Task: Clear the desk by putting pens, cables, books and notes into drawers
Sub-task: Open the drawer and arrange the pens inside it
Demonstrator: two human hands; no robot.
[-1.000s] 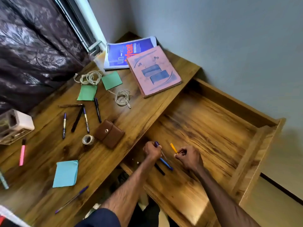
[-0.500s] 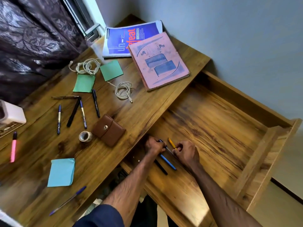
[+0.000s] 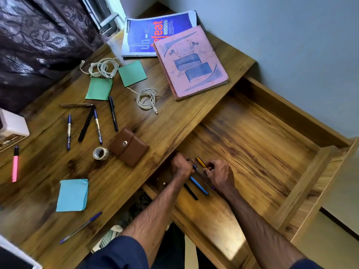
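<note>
Both hands are inside the open wooden drawer (image 3: 303, 167), at its near left corner. My left hand (image 3: 181, 166) grips a blue pen (image 3: 198, 185) and a black pen (image 3: 190, 191) that stick out below the fist, low over the drawer floor. My right hand (image 3: 219, 174) pinches a yellow pen (image 3: 201, 162). On the desk (image 3: 174, 117) lie several pens (image 3: 86, 123), two white cables (image 3: 146, 99), green notes (image 3: 99, 88), a blue note pad (image 3: 72, 195), a pink book (image 3: 189, 61) and a blue book (image 3: 153, 33).
A brown wallet (image 3: 129, 146) and a tape roll (image 3: 100, 153) lie near the desk's front edge. A pink highlighter (image 3: 15, 165) and a white box (image 3: 11, 129) sit at the left. A blue pen (image 3: 81, 227) lies at the near edge. A dark curtain hangs behind.
Both hands have sunk lower into the drawer and drawn closer together, bringing the pens down toward its floor. The camera has shifted slightly.
</note>
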